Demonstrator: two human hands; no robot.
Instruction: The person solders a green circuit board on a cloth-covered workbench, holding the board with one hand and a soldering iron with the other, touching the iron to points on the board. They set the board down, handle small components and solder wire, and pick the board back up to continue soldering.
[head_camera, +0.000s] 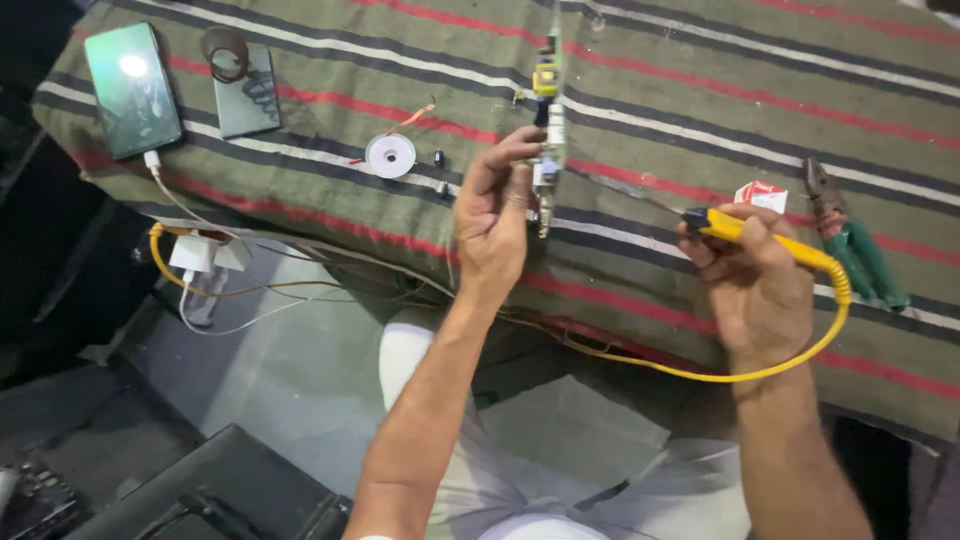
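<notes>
**Soldering iron meets circuit board over striped cloth**

Seen from the head camera, the left hand (492, 215) was clamped on a narrow circuit board (548, 120), holding it edge-up above the striped cloth (700, 130). The right hand (757, 280) was closed around a yellow-handled soldering iron (765, 240), its thin tip reaching left to the board's lower part. A small solder spool (390, 155) lay to the left, a phone (132, 90) on charge at the far left, and green-handled pliers (850, 240) at the right. Judging by the components already on the board, the work seemed well under way, with the joint at the tip not yet finished.
</notes>
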